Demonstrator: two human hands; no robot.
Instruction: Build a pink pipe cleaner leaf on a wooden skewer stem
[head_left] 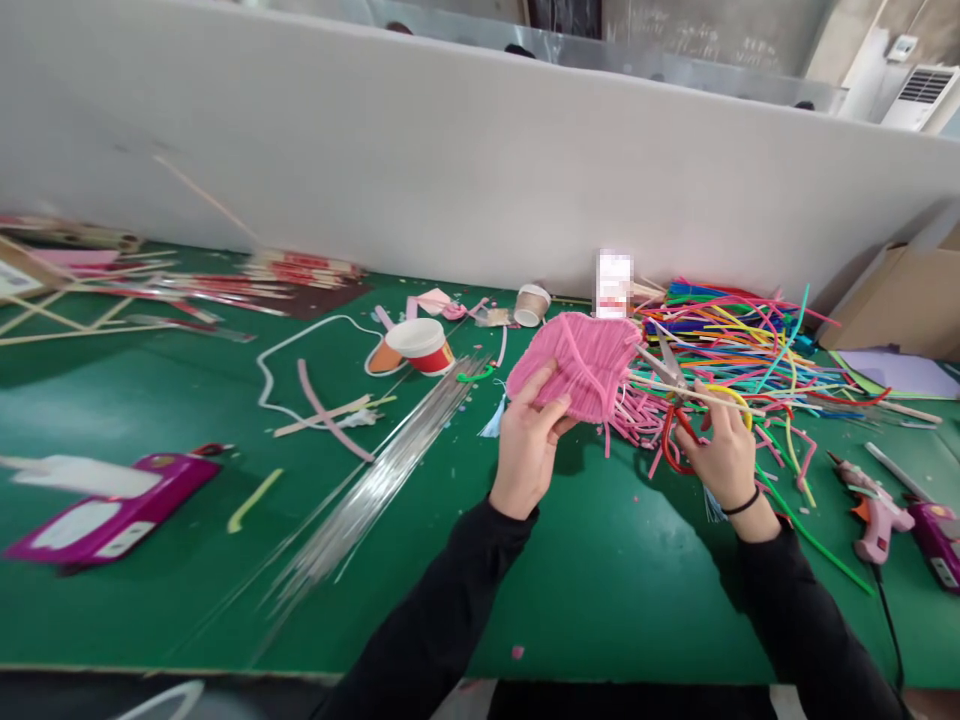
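In the head view, my left hand (pixel 531 440) grips a pink fan-shaped piece (pixel 574 365) made of fuzzy pipe cleaners, held up above the table. My right hand (pixel 720 445) has its fingers through the red and yellow handles of a pair of scissors (pixel 671 365). The blades are apart and point up toward the piece's right edge. A thin wooden stick (pixel 694 395) runs from that edge toward my right fingers; I cannot tell whether they hold it too. Short pink pipe cleaner bits (pixel 637 415) lie on the table behind the piece.
Coloured pipe cleaners (pixel 727 330) are heaped at the back right. Thin metal wires (pixel 397 470) lie left of my left hand. A paper cup (pixel 424 347) stands behind them. A purple device (pixel 120 505) lies far left; a pink glue gun (pixel 874 510) rests at right. A white partition (pixel 420 150) closes the back.
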